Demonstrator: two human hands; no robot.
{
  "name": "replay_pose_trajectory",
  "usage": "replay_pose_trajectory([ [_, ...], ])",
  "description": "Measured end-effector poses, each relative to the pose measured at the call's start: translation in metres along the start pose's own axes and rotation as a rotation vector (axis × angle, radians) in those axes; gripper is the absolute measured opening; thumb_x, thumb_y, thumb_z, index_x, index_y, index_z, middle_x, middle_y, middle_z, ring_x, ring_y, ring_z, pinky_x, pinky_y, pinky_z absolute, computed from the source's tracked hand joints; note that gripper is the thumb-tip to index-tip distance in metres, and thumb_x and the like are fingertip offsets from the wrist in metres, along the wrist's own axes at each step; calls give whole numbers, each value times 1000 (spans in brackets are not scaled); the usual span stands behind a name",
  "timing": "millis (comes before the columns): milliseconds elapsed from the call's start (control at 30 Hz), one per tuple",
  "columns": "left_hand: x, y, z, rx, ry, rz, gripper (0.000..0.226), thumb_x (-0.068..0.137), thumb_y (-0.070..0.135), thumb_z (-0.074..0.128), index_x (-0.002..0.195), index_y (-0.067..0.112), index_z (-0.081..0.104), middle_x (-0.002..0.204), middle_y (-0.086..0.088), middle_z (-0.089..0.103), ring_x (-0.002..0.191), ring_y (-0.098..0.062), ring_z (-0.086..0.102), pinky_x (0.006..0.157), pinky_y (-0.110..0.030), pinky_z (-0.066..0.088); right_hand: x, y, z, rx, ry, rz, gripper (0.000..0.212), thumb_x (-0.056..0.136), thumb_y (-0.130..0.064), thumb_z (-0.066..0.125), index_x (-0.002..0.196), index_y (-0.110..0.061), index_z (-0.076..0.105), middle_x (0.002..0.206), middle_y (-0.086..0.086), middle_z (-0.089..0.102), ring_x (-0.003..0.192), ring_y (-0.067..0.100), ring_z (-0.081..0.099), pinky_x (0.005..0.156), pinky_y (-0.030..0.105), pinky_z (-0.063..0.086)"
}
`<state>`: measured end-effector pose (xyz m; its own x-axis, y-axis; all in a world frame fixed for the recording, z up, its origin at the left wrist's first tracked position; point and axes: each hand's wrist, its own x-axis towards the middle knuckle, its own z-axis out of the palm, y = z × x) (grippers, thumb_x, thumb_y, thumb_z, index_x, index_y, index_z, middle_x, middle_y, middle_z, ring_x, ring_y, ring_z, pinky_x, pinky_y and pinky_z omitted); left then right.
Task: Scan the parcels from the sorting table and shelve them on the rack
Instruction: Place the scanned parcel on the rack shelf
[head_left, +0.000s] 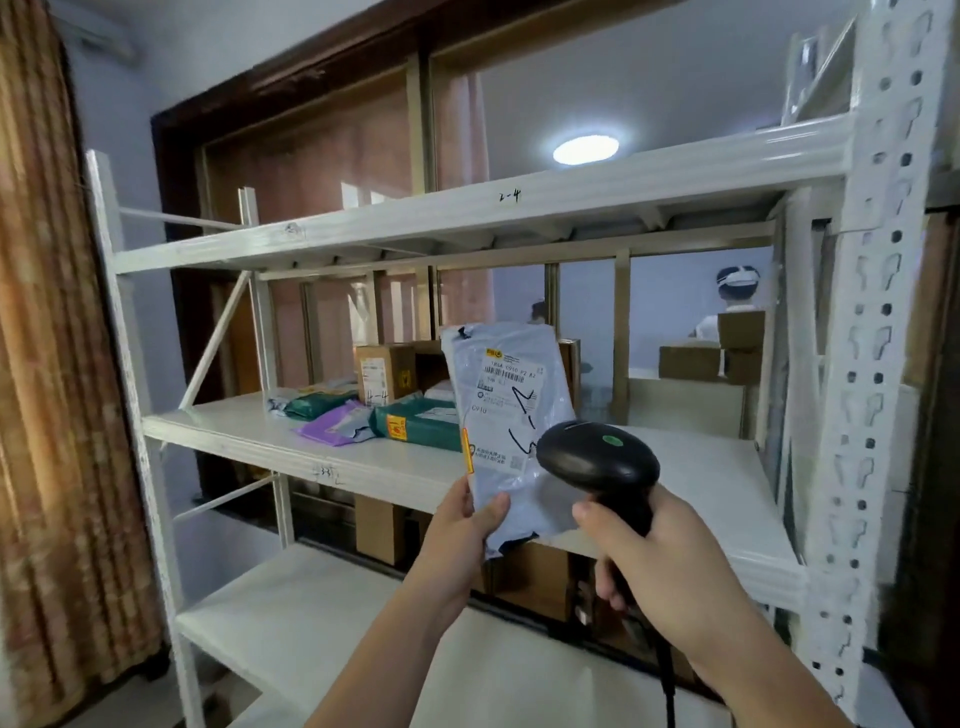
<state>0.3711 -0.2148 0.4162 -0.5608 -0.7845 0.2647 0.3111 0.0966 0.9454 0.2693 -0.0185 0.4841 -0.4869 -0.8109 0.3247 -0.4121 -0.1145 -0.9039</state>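
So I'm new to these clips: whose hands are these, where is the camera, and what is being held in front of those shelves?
The one picture comes from a camera worn on a person's head, looking forward and down at their own bare hands. The left hand pinches a grey mailer bag by its lower edge, label facing the camera. The right hand grips a black barcode scanner, held beside the label. Behind stands a white metal rack; its middle shelf holds green parcels, a purple bag and a cardboard box.

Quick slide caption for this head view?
Left hand holds a grey parcel upright while the right hand aims a black scanner before the white rack.
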Motion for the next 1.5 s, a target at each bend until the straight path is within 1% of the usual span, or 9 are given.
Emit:
replay_pose_trajectory([
  [500, 191, 11, -28, 75, 34, -82, 31, 110, 21, 54, 140, 25, 61, 133, -5, 72, 122, -31, 68, 110, -59, 50, 102, 8, 57, -46, 162, 69, 10, 96, -26, 62, 95, -15, 60, 60, 15, 60, 48, 16, 56, 49, 23, 51],
  [567, 210, 16, -28, 168, 38, -79, 39, 111, 22, 52, 149, 27, 50, 140, 3, 60, 126, -24, 59, 111, -48, 49, 115, 7, 67, -81, 199, 63, 10, 95, -28, 62, 94, -18, 60, 62, 20, 64, 49, 18, 59, 51, 27, 52],
  [633, 228, 17, -28, 273, 61, -49, 41, 113, 19, 46, 153, 28, 44, 133, 4, 50, 108, -15, 56, 90, -31, 51, 125, 8, 76, -94, 240, 64, 10, 95, -29, 62, 93, -20, 60, 65, 24, 66, 49, 20, 59, 55, 32, 51],
  [700, 245, 13, -30, 369, 69, 0, 41, 113, 14, 42, 151, 29, 46, 139, -2, 54, 91, -6, 52, 71, -24, 45, 131, 10, 84, -101, 278, 73, 12, 94, -30, 62, 92, -19, 60, 65, 26, 65, 47, 21, 58, 55, 34, 50],
  [833, 267, -6, -36, 567, 9, 105, 37, 113, 13, 42, 134, 33, 65, 149, 0, 59, 93, -3, 56, 69, -9, 46, 139, 17, 93, -90, 323, 103, 11, 94, -25, 63, 92, -16, 58, 65, 30, 64, 45, 21, 55, 48, 28, 47],
  [933, 274, -18, -34, 890, 19, 181, 24, 109, 31, 54, 119, 44, 71, 152, 3, 54, 122, -17, 58, 105, -31, 51, 149, 21, 93, -91, 341, 127, 10, 95, -25, 63, 95, -16, 59, 60, 27, 63, 44, 20, 56, 48, 26, 46],
  [1033, 269, -23, -30, 1217, -47, 202, 35, 106, 52, 49, 136, 41, 64, 160, 4, 42, 147, -25, 37, 122, -48, 30, 158, 25, 91, -102, 352, 140, 10, 95, -25, 63, 95, -16, 59, 55, 19, 63, 44, 19, 56, 47, 25, 46],
  [1267, 261, -26, -17, 1611, -329, 328, 109, 71, 96, 25, 139, 17, 58, 149, -6, 52, 143, -33, 40, 120, -51, 29, 171, 31, 91, -100, 350, 133, 8, 94, -23, 64, 94, -16, 60, 61, 26, 64, 45, 19, 55, 47, 26, 46],
  [1500, 280, -27, -6, 1741, -322, 245, 85, 95, 85, 32, 140, 17, 57, 144, -11, 59, 139, -35, 48, 116, -54, 31, 174, 37, 87, -100, 351, 146, 7, 94, -25, 63, 94, -19, 60, 57, 19, 63, 45, 17, 56, 46, 24, 47],
])
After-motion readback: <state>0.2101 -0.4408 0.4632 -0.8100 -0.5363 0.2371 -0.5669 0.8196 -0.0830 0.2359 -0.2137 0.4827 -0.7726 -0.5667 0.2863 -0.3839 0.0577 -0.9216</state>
